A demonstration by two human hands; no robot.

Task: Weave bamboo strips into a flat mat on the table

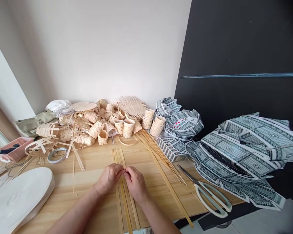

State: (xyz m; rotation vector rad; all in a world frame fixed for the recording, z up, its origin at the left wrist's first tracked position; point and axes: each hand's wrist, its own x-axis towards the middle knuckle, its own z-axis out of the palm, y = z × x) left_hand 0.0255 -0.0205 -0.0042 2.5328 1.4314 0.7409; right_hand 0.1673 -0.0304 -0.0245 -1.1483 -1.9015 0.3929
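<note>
Several thin bamboo strips [126, 211] lie side by side on the wooden table, running away from me. Over their middle, my left hand [109, 177] and my right hand [136, 184] meet with their fingertips almost touching. Thumb and fingers of each hand are pinched together. Whatever sits between the fingertips is too small and too covered to make out. The strips pass beneath both hands, and their far ends show beyond the knuckles.
More long strips [164, 174] slant across to the right, beside large scissors [197, 183]. Small woven baskets [129, 128] crowd the back. Folded-card pieces [234, 149] fill the right. At left are a tape roll [49, 157], a pink tray [16, 149] and a white round object [26, 195].
</note>
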